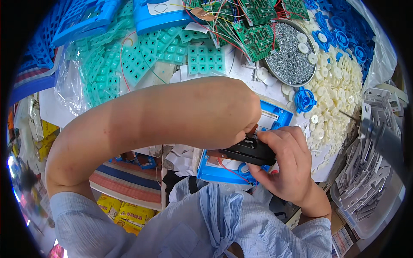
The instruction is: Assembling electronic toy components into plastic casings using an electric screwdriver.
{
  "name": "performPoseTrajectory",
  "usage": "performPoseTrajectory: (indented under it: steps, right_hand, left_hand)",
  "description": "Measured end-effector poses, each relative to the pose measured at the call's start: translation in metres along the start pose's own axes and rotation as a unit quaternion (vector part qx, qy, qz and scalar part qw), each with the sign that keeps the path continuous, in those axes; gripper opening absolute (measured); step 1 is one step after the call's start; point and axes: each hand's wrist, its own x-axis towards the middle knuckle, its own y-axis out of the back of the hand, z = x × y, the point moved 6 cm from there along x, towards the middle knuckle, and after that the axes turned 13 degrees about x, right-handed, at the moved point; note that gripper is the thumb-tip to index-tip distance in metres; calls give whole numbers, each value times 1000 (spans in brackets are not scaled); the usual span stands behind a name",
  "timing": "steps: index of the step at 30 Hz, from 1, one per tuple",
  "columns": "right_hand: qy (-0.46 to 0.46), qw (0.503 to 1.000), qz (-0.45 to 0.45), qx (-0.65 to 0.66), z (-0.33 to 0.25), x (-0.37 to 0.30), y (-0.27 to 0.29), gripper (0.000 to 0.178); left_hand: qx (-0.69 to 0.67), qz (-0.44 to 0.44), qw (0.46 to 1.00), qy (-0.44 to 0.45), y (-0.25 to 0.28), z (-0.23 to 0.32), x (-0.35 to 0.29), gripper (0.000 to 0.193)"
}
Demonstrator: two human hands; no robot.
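Note:
A black plastic part (254, 151), oblong and slightly tilted, is gripped between the thumb and fingers of my right hand (289, 162). It is held over a light-blue plastic housing (221, 175), which has a thin red wire (228, 167) running inside. My left hand (241, 105) comes across from the left, its fingers curled down tightly against the top of the black part. Whatever those fingers pinch is hidden by the hand itself. A small brownish-orange piece (254, 129) shows between the two hands.
Teal rubber keypads (205, 59) cover the back left, below blue housings (161, 17). Green circuit boards (256, 41) with wires lie at the back, beside a round metal dish (284, 81) of screws. Cream plastic discs (337, 86) pile at right, near a bin (370, 223) of white parts.

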Motion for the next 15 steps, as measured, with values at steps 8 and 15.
performPoseTrajectory:
  steps: [8, 15]
  right_hand:
    - [9, 1000, -14, -14, -1, 1, -1, 52]
    - [17, 992, -84, -93, -13, 12, -3, 52]
  left_hand:
    - [80, 112, 987, -82, -2, 5, -10, 15]
    - [101, 121, 984, -78, -6, 7, -10, 14]
